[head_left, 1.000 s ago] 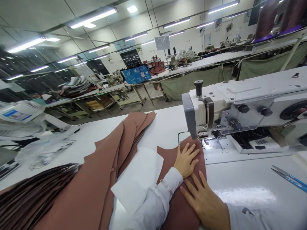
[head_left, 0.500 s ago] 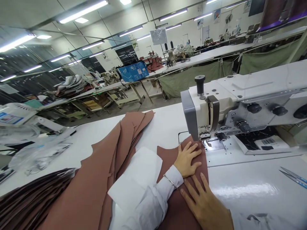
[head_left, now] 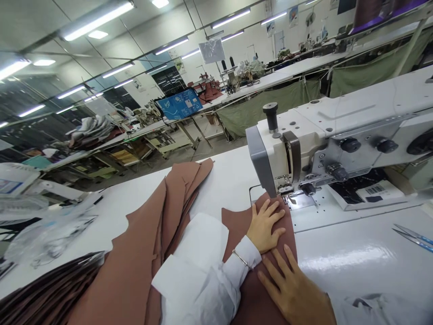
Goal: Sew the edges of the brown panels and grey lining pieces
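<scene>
My left hand [head_left: 265, 227] lies flat with spread fingers on a brown fabric piece [head_left: 237, 225], its fingertips close to the presser foot [head_left: 287, 192] of a white sewing machine [head_left: 338, 131]. My right hand [head_left: 292, 289] rests flat on the same piece nearer to me, fingers stretched toward the left hand. Both sleeves are white. The fabric's far edge reaches under the machine head.
A stack of brown cut pieces [head_left: 152, 234] lies to the left, with a white sheet [head_left: 199, 243] on top. Blue-handled scissors [head_left: 414, 237] lie at the right edge. Plastic-wrapped items [head_left: 47, 234] sit far left. Other worktables and machines fill the room behind.
The view has tilted and shifted slightly. Both hands stay flat on the brown piece, which has crept a little toward the needle.
</scene>
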`<state>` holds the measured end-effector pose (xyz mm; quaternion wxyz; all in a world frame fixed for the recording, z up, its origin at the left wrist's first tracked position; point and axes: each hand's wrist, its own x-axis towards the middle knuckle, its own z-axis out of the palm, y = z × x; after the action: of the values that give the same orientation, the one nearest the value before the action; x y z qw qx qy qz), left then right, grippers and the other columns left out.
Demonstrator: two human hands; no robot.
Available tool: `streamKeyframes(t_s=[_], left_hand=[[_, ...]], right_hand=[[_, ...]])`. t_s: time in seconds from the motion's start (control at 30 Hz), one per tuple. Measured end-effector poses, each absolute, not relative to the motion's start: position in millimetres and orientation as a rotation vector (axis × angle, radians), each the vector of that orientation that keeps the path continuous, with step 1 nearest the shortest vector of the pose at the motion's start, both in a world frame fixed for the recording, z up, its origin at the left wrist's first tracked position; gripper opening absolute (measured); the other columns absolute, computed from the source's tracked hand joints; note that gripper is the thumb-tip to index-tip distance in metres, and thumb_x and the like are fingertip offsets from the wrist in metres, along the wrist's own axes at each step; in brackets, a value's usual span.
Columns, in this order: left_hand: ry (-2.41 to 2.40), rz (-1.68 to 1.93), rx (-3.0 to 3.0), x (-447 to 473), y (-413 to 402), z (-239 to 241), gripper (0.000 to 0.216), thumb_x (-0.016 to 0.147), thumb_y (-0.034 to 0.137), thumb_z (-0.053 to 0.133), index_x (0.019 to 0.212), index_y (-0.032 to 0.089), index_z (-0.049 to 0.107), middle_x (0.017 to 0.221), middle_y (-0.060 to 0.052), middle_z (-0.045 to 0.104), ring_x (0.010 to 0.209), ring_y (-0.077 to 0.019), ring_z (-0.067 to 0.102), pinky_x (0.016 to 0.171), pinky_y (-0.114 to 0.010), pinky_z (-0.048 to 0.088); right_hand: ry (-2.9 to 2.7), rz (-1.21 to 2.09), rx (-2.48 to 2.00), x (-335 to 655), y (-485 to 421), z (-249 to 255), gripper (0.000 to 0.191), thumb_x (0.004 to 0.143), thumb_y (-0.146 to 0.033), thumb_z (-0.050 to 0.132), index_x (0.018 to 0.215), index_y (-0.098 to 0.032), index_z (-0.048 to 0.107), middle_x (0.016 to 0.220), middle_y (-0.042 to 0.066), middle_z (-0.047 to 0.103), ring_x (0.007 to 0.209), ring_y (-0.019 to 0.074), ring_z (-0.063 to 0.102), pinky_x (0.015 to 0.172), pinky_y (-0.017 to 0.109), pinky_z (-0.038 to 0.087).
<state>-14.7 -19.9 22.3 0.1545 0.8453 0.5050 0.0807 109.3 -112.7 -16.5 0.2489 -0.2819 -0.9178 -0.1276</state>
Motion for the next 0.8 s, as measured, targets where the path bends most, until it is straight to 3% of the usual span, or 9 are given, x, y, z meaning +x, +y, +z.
streamKeyframes(t_s=[0.13,0.37,0.8], left_hand=[[1.337,0.261,2.498,-12,-27,21,0.036,0.084,0.025,0.046,0.12,0.025,0.05,0.133,-0.003,0.044,0.129,-0.0224,0.027,0.106,-0.056,0.007],[1.356,0.331,2.401,-10,-22,18,0.041,0.077,0.029,0.059,0.117,0.024,0.053,0.132,-0.003,0.045,0.127,-0.0237,0.029,0.106,-0.056,0.004],[1.511,0.379,2.355,-2,4,12,0.036,0.078,0.034,0.057,0.113,0.024,0.055,0.129,-0.003,0.048,0.121,-0.0234,0.038,0.103,-0.06,0.011]], right_hand=[[-2.297,-0.44,-0.663,99,-124,-37,0.016,0.082,-0.021,0.047,0.094,-0.018,0.058,0.101,0.008,0.061,0.095,0.03,0.055,0.093,0.059,0.024],[-2.203,-0.362,-0.718,96,-120,-34,0.017,0.081,-0.015,0.044,0.084,-0.018,0.06,0.097,0.004,0.063,0.093,0.0274,0.056,0.1,0.054,0.018],[-2.423,-0.321,-0.682,118,-99,-22,0.028,0.083,-0.018,0.039,0.1,-0.014,0.061,0.112,0.009,0.057,0.106,0.0314,0.046,0.092,0.052,0.026]])
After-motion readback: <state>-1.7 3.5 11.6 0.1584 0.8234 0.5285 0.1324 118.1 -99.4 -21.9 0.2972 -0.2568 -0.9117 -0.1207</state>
